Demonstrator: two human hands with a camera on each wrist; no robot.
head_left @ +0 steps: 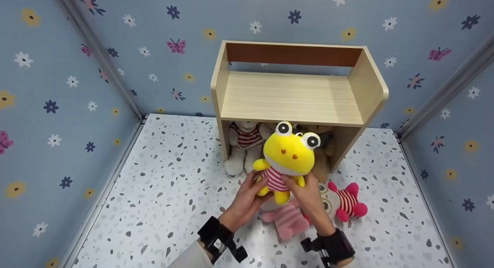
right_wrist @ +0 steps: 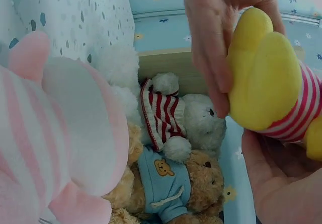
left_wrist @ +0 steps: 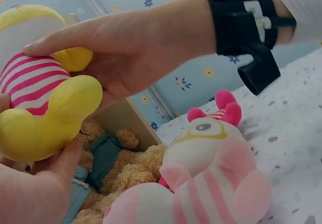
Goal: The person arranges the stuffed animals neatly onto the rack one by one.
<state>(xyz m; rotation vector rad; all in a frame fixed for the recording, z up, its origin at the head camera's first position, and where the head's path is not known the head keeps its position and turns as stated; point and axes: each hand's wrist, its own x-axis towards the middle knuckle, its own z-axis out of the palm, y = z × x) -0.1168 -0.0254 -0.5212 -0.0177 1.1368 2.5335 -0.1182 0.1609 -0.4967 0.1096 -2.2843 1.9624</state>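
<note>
A yellow frog plush toy (head_left: 291, 156) with big white eyes and a pink-and-white striped body is held up between both hands, in front of the small wooden shelf. My left hand (head_left: 247, 196) grips its body from the left, near the legs. On the other side my right hand (head_left: 307, 196) holds it, the thumb lying across the striped belly. Below the hands, a pale pink striped plush toy (head_left: 287, 221) lies on the floor. To its right lies a magenta plush toy (head_left: 347, 202) with a red-and-white striped body.
The wooden shelf (head_left: 293, 98) stands against the flowered back wall. In its lower compartment sit a white bear (head_left: 249, 139) in a red striped top, a brown bear (right_wrist: 163, 178) in a light blue hoodie and a bear (left_wrist: 105, 156) in dark teal. Side walls flank the speckled floor (head_left: 173, 175).
</note>
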